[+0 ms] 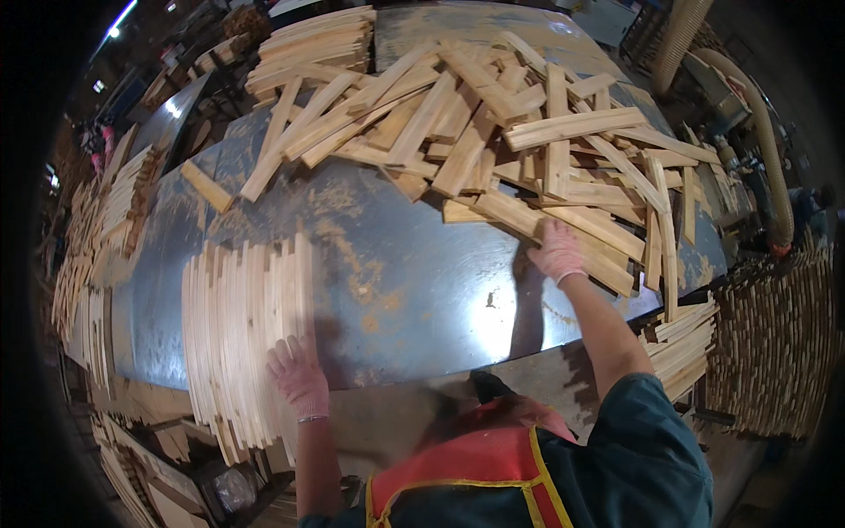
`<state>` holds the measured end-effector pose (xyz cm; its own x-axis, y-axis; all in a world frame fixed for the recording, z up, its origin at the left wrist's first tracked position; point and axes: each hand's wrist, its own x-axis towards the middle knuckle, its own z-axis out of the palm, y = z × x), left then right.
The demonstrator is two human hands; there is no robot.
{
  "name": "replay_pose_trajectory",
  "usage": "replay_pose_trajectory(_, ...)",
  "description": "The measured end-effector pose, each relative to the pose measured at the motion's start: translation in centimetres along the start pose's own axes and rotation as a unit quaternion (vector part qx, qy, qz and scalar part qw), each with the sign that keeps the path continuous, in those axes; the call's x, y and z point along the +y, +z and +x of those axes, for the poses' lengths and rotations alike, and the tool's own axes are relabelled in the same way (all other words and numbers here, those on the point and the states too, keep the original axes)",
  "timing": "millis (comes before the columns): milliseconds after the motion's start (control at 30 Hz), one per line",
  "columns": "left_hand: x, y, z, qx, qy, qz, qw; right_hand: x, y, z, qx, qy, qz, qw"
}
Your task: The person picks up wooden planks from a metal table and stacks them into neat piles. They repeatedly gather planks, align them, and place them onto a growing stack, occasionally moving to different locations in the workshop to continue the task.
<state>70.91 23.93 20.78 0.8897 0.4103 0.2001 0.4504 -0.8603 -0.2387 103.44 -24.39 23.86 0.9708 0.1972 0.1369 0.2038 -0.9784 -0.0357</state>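
Note:
My left hand (298, 377), in a pinkish knitted glove, lies over the right side of a row of narrow wooden strips (241, 317). These strips are packed side by side, and their near ends overhang the table edge. Blur at the rightmost strips hides whether the fingers grip one. At the near edge of a loose heap of boards (455, 125), my right hand (560, 251), gloved the same way, has its fingers over a flat wooden board (511, 212) and its thumb at the near side. Other boards lie beside and beyond it.
The metal-topped table (409, 277) carries patches of sawdust. One short board (206, 186) lies apart at the left. Neat stacks stand at the back (317, 49), the far left (125, 198) and right of the table (769, 343). A ribbed hose (769, 145) hangs at the right.

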Motion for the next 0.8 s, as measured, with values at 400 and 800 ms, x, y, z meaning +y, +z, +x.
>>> replay_pose_trajectory(400, 26.0, -10.0, 4.2, -0.157, 0.265, -0.222, 0.925, 6.8, -4.2, 5.5, -0.021, -0.007, 0.307, 0.951)
replay_pose_trajectory(800, 27.1, -9.1, 0.5, -0.209, 0.223, -0.349, 0.886, 2.3, -0.2, 16.3, -0.095, 0.247, 0.608, 0.748)
